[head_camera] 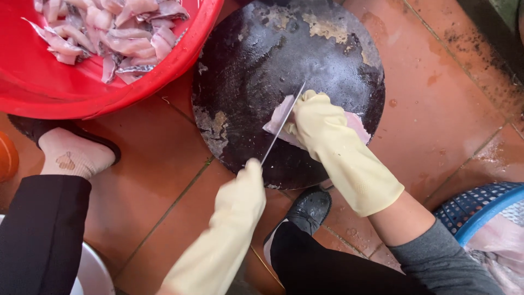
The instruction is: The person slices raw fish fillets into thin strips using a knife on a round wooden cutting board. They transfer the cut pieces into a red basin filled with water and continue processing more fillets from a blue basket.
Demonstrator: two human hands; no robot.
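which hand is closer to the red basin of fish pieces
Left. The left hand grips the knife handle, below the red basin. The right hand presses the fish piece on the round board, farther right.

My gloved left hand (246, 183) is clenched in a fist. My gloved right hand (316, 120) presses down flat, fingers together.

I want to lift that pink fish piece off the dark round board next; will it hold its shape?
Probably not: the fish piece looks thin and wet, so likely floppy and slippery. The cut strips in the red basin lie limp and curled.
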